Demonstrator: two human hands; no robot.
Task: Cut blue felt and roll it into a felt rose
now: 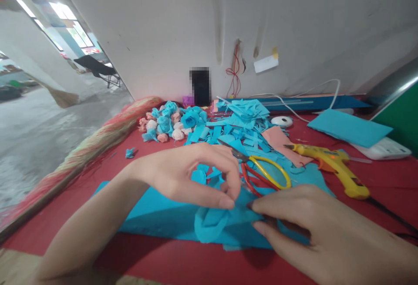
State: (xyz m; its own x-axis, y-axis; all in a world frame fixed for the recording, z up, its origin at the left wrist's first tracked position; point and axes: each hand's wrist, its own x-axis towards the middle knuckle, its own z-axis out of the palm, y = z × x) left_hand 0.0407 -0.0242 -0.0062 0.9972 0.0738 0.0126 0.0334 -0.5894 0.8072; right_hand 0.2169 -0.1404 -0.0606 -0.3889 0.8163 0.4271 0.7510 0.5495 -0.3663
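Lying below curled left hand (186, 178): blue paper loop (209, 230) | right hand (316, 228): fingertips just rightward | both grips: cannot tell

The left hand (196, 185) arches over a curled piece of blue paper (209, 229), its fingers bent toward its thumb, while the right hand (303, 228) has thumb and forefinger at the paper's right side; whether either hand grips it is hard to tell. Beyond them on the red tabletop (156, 259) lie scissors (241, 155) with 1 yellow and 1 red handle, a yellow glue gun (339, 159), blue paper scraps (250, 113) and a cluster of blue, pink and white paper flowers (165, 124). A pale panel (163, 37) stands behind, and a black chair (94, 65) sits at far left.
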